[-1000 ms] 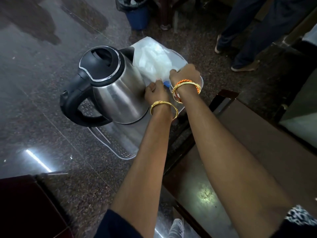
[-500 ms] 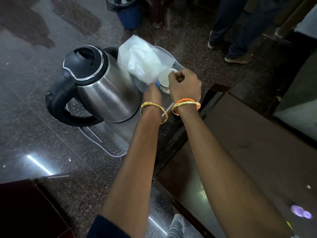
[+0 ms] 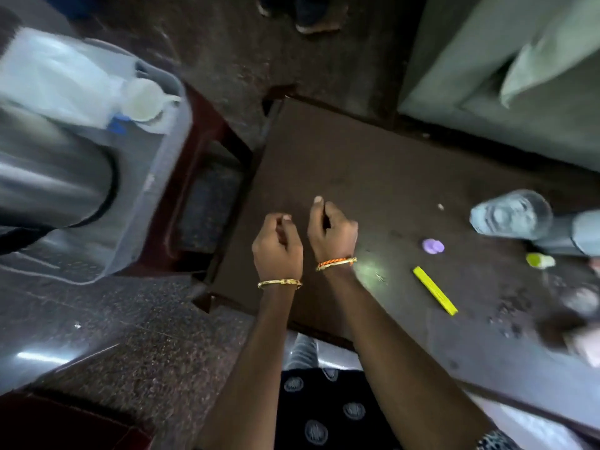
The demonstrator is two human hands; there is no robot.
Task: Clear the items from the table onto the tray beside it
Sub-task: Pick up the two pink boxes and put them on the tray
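Observation:
My left hand [image 3: 277, 246] and my right hand [image 3: 331, 230] hover side by side over the left part of the dark brown table [image 3: 357, 151], fingers loosely curled, holding nothing. On the table to the right lie a clear plastic bottle [image 3: 513, 216] on its side, a small purple piece [image 3: 432, 246], a yellow stick [image 3: 435, 290] and a small yellow-green item [image 3: 539, 260]. The clear tray [image 3: 152, 190] at the left holds a steel kettle [image 3: 48, 177], a white plastic bag [image 3: 55, 79] and a white cup [image 3: 143, 99].
The tray rests on a dark red stool [image 3: 198, 170] just left of the table. A grey-green sofa [image 3: 503, 76] borders the table's far side. Blurred things [image 3: 578, 319] lie at the table's right edge. A person's shoes [image 3: 311, 14] stand on the floor beyond.
Both hands have let go at the tray, leaving the white cup beside the bag, and have drawn back over the table. The view has swung right, bringing the table's items into sight.

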